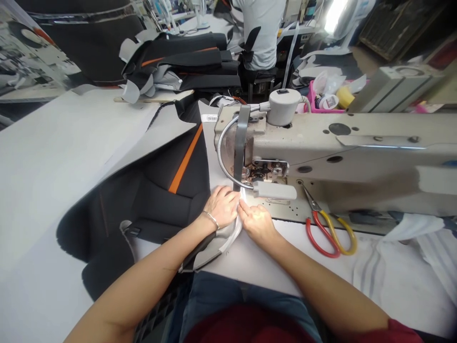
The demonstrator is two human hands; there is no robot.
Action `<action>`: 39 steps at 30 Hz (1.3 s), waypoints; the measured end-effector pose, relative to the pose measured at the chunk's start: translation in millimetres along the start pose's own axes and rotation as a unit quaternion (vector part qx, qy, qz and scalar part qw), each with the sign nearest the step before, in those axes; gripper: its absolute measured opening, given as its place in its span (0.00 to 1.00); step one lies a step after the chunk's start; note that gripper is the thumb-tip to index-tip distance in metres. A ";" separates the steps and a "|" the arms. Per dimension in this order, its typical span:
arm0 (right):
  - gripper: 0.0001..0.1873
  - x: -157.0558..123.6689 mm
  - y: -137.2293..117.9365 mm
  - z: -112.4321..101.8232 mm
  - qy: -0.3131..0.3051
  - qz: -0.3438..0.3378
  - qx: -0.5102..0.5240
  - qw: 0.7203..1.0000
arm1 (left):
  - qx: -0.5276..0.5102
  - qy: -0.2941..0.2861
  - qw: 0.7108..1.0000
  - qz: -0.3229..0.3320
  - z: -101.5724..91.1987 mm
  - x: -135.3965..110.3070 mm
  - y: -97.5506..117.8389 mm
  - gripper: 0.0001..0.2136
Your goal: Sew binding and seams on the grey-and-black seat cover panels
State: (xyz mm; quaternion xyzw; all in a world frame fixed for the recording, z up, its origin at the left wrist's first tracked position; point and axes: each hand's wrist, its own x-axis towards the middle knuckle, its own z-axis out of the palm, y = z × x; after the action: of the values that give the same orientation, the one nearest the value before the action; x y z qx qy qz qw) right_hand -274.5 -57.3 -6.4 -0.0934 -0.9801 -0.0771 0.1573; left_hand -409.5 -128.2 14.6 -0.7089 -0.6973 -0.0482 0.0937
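Observation:
A dark grey fabric cover [153,200] with an orange stripe [185,159] lies left of a sewing machine [357,138]. It looks like a seat cover. My left hand [224,207] rests on its right edge with the fingers bent down onto the cloth; the thumb is mostly hidden. Close beside it, my right hand [257,220] pinches a white strip [233,237] that runs along the cover's edge toward me. Both hands are just in front of the needle area, which the grey lamp head [274,190] and a grey band [242,143] partly cover.
Scissors [323,221] with red and yellow handles lie right of my right hand, blades on the machine bed. White cloth strips [410,257] lie at the right. Behind are stacked dark covers [200,62], a pink basket [314,97] and a seated person [262,33].

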 end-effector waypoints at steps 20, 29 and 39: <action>0.09 4.1 8.7 2.0 0.055 0.030 0.049 0.997 | -0.066 0.062 0.996 -0.017 14.7 -5.3 -4.9 0.11; 0.11 2.3 12.9 3.4 0.036 0.026 0.070 0.997 | -0.047 0.034 0.998 -0.015 8.1 -5.3 -4.4 0.14; 0.11 1.9 10.2 7.0 0.050 0.047 0.068 0.995 | -0.020 0.019 0.999 -0.023 10.7 -4.3 -2.7 0.15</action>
State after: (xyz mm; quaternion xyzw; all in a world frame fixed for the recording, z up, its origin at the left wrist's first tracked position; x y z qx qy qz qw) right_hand -276.3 -45.9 -11.1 -0.1246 -0.9684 -0.0071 0.2159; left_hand -413.0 -130.2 3.5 -0.6933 -0.7106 -0.0774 0.0916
